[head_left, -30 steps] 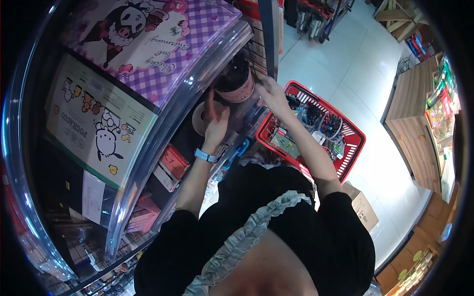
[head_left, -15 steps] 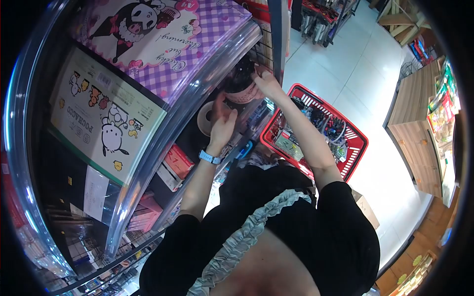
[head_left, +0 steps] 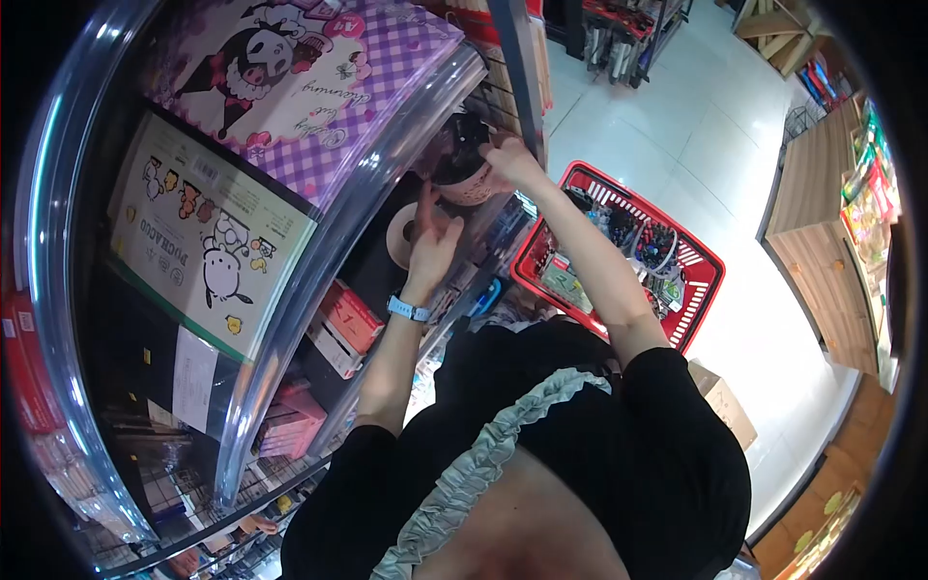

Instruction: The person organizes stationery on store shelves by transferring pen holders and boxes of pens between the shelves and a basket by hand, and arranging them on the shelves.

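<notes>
On the shelf, a pink patterned round tub (head_left: pixel 468 188) holds something black and glossy (head_left: pixel 462 137). My right hand (head_left: pixel 510 162) is closed at the tub's far right side, its fingertips at the black contents and the rim. My left hand (head_left: pixel 435 240), with a light blue watch band on the wrist, has its thumb and index finger apart. It reaches up just below the tub and beside a pale round, ring-like item (head_left: pixel 400 236). Whether the left fingertips touch the tub, I cannot tell.
A red shopping basket (head_left: pixel 713 290) with several packaged goods stands on the floor to the right. Clear curved shelf edges run along my left, with a purple checked box (head_left: pixel 319 97) and a Pochacco box (head_left: pixel 213 232). Red-and-white boxes (head_left: pixel 350 319) lie below. Wooden cabinets (head_left: pixel 822 242) stand far right.
The view has shifted slightly, and the shelf boxes appear a little further left and lower. Both hands keep nearly the same pose around the tub. Possible hands of another person show at lower left.
</notes>
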Motion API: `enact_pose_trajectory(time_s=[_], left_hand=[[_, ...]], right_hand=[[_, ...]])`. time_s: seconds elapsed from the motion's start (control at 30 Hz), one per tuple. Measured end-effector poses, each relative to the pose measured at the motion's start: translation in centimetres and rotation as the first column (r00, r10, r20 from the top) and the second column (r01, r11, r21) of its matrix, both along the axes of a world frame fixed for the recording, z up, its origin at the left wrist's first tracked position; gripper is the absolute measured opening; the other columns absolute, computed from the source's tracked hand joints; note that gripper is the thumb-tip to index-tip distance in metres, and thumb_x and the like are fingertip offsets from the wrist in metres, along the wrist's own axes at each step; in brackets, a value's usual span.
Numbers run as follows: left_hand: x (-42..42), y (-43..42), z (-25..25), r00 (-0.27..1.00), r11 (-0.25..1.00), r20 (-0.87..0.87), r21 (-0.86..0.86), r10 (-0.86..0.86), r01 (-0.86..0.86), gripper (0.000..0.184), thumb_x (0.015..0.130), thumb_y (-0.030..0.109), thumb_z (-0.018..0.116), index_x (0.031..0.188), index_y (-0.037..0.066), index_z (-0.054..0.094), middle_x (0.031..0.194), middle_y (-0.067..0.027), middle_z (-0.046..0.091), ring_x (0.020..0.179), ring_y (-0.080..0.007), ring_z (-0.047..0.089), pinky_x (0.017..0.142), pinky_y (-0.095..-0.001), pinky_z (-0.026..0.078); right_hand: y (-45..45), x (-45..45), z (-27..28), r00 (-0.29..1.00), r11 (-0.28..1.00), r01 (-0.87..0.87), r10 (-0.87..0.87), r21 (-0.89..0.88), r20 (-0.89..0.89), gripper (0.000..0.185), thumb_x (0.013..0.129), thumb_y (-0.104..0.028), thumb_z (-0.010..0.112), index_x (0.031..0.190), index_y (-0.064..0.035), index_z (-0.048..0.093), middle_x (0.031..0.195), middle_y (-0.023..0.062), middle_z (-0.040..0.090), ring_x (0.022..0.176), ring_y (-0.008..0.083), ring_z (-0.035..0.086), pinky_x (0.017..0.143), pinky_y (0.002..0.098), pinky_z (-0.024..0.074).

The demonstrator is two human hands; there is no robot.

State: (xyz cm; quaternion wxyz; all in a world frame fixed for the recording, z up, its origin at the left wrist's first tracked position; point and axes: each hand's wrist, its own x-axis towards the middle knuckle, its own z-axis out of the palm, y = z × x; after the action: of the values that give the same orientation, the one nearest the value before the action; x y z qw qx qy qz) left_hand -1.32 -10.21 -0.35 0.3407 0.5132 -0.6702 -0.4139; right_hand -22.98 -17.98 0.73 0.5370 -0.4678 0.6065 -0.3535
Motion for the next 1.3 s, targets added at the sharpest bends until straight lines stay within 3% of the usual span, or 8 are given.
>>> enact_pose_trajectory(time_s=[0.1,0.2,0.43,0.6,0.63,0.77,0.9,1.3], left_hand=[[-0.2,0.1,-0.2,0.999,1.0,-0.028,-0.006,-0.017,0.016,0.081,0.086,0.003,0.057,0.15,0.015,0.01,0.142,-0.0155,0.037,0.092,-0.0149,0.06,0.078,-0.0261,0.048],[-0.6,0.5,0.4,0.998,1.0,-0.067,-0.008,-0.013,0.013,0.08,0.085,0.003,0.057,0.15,0.013,0.011,0.141,-0.0165,0.037,0.095,-0.0163,0.061,0.077,-0.0273,0.05],[-1.2,1.3,1.2,0.996,0.998,-0.059,-0.008,0.067,-0.067,0.073,0.083,0.007,0.062,0.145,0.002,0.023,0.131,-0.0168,0.047,0.094,-0.0186,0.064,0.075,-0.0287,0.054],[-1.3,1.7,1.5,0.968,0.988,-0.244,0.156,0.061,-0.023,0.07,0.086,0.001,0.055,0.146,0.005,0.019,0.135,-0.0131,0.043,0.085,-0.0115,0.058,0.071,-0.0226,0.048],[-1.6,2.1,1.7,0.96,0.989,-0.262,0.128,0.102,-0.07,0.058,0.087,0.0,0.053,0.14,0.002,0.028,0.129,-0.0105,0.049,0.086,-0.0104,0.058,0.067,-0.0197,0.046],[-1.2,2.0,0.9,0.967,0.982,-0.239,0.181,0.092,-0.049,0.042,0.088,0.001,0.052,0.129,-0.002,0.04,0.114,-0.0083,0.058,0.085,-0.0107,0.058,0.069,-0.0219,0.046],[-1.8,2.2,-1.0,0.989,0.989,-0.137,0.133,-0.046,0.064,0.024,0.091,0.007,0.053,0.113,-0.003,0.057,0.095,-0.0059,0.066,0.084,-0.0102,0.06,0.072,-0.0232,0.046],[-6.9,5.0,-3.6,0.898,0.876,0.033,0.237,-0.44,0.42,0.036,0.087,0.013,0.061,0.12,0.0,0.055,0.104,-0.0145,0.065,0.087,-0.0204,0.065,0.079,-0.0321,0.051]], right_hand=[[-0.9,1.0,-0.7,0.973,0.999,0.047,-0.048,-0.009,-0.225,0.04,0.086,-0.033,0.055,0.082,0.0055,0.066,0.066,0.0176,0.067,0.058,0.0249,0.067,0.05,0.0338,0.0537],[0.4,0.7,-0.6,0.997,1.0,-0.006,0.008,0.023,-0.081,0.038,0.085,-0.03,0.058,0.085,0.0067,0.064,0.07,0.0178,0.068,0.057,0.0236,0.068,0.05,0.0339,0.0541],[2.9,0.2,-2.9,0.968,0.941,0.055,-0.131,-0.333,-0.212,0.032,0.083,-0.02,0.056,0.101,0.0058,0.05,0.068,0.0179,0.064,0.061,0.0278,0.065,0.059,0.0389,0.0526],[6.6,-0.7,-1.7,0.971,0.945,0.032,-0.106,-0.325,-0.212,0.05,0.079,-0.022,0.055,0.123,0.0024,0.048,0.077,0.0251,0.064,0.077,0.0414,0.064,0.076,0.0479,0.0498],[7.3,-1.1,-1.0,0.989,0.938,0.024,-0.074,-0.346,-0.132,0.05,0.081,-0.02,0.053,0.126,0.0021,0.046,0.071,0.0209,0.064,0.066,0.0353,0.065,0.068,0.0444,0.0516],[10.5,-3.8,1.5,0.996,0.968,0.046,-0.025,-0.247,0.088,0.039,0.082,-0.015,0.051,0.118,0.0012,0.05,0.067,0.0141,0.062,0.057,0.0224,0.064,0.057,0.0355,0.0506],[14.4,-7.0,-0.5,0.998,0.98,0.056,-0.054,-0.193,0.013,0.031,0.083,-0.013,0.05,0.111,0.0005,0.051,0.072,0.0133,0.062,0.055,0.0201,0.063,0.054,0.0326,0.0494],[22.8,-10.4,-9.0,0.979,0.973,0.202,-0.199,0.114,-0.044,0.052,0.082,-0.012,0.048,0.133,-0.0025,0.041,0.061,0.0111,0.062,0.051,0.0203,0.064,0.054,0.0364,0.052]])
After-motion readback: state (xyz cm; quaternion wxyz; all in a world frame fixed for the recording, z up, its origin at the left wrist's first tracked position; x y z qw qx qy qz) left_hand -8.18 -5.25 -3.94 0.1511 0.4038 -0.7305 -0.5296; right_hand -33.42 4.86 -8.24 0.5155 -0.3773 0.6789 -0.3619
